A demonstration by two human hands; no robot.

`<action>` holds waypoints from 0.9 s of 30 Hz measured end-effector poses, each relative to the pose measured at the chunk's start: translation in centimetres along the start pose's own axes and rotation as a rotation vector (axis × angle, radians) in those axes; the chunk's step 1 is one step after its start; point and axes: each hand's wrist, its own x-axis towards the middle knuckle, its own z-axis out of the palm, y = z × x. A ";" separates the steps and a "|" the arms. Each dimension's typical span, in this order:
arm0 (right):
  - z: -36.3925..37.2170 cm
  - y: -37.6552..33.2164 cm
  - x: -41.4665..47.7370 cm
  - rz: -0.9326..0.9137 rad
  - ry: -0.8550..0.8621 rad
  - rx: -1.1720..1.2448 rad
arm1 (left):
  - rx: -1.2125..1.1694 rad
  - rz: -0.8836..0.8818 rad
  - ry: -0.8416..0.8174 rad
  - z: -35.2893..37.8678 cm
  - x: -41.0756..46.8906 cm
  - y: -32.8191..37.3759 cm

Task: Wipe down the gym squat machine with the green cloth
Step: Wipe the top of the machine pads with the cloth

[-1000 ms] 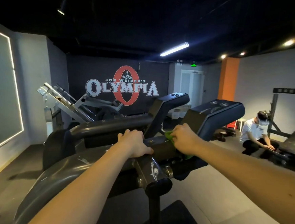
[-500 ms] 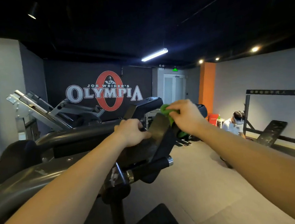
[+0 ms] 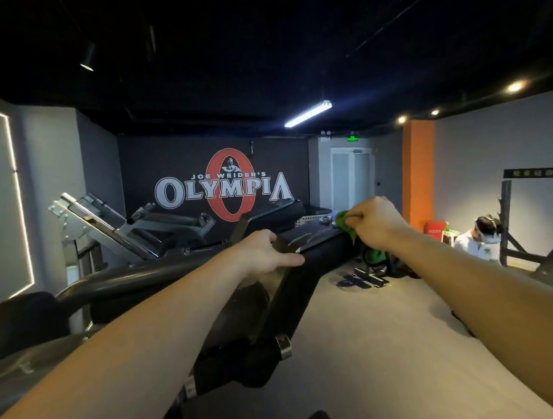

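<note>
Head view: hands apart. The left hand (image 3: 265, 253) grips the near edge of the squat machine (image 3: 321, 255) pad, and the right hand (image 3: 375, 223) pinches the green cloth (image 3: 344, 220) against the pad's far end. Wiping looks mid-way — most of the machine probably remains, though cleaned areas can't be told.

Green cloth (image 3: 344, 220) mostly hidden behind right hand (image 3: 375, 221).

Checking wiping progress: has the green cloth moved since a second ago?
Yes: the green cloth moved away along the pad to its far end.
</note>
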 end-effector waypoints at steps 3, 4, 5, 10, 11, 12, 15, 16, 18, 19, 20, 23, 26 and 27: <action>0.3 0.1 0.8 0.051 -0.011 0.036 | 0.030 0.022 -0.045 0.1 1.4 -0.3; 0.4 0.1 1.1 0.076 -0.011 0.058 | 0.027 0.026 -0.046 0.1 1.8 -0.5; 0.4 0.0 1.5 0.095 -0.006 0.071 | 0.026 0.032 -0.049 0.1 1.9 -0.6; 1.1 -0.1 5.7 0.180 -0.057 -0.057 | 0.094 0.064 -0.110 -0.8 3.2 -0.6; 1.5 -0.2 6.7 0.174 -0.069 -0.116 | 0.095 0.066 -0.119 -0.9 3.4 -0.6; 1.9 -0.4 7.6 0.170 -0.078 -0.166 | 0.085 0.075 -0.127 -0.9 3.7 -0.8; 3.5 -1.0 10.1 0.156 -0.147 -0.230 | 0.036 0.122 -0.134 -0.6 4.6 -1.6; 3.9 -1.2 10.7 0.152 -0.176 -0.232 | 0.034 0.128 -0.135 -0.7 4.8 -1.7; 4.4 -1.5 11.4 0.156 -0.233 -0.213 | 0.032 0.135 -0.148 -0.8 4.9 -1.5; 4.5 -1.6 11.4 0.149 -0.260 -0.213 | 0.024 0.138 -0.153 -0.8 4.9 -1.5; 4.5 -1.6 11.4 0.140 -0.285 -0.210 | 0.018 0.142 -0.149 -0.8 4.9 -1.5; 4.2 -1.5 10.3 0.068 -0.274 -0.256 | 0.043 0.169 -0.129 -0.7 4.7 -1.3; 3.9 -1.5 8.2 -0.063 -0.185 -0.319 | 0.051 0.175 -0.122 -0.6 4.8 -1.5; 3.7 -1.8 7.2 -0.122 -0.172 -0.340 | 0.052 0.182 -0.110 -0.6 4.8 -1.6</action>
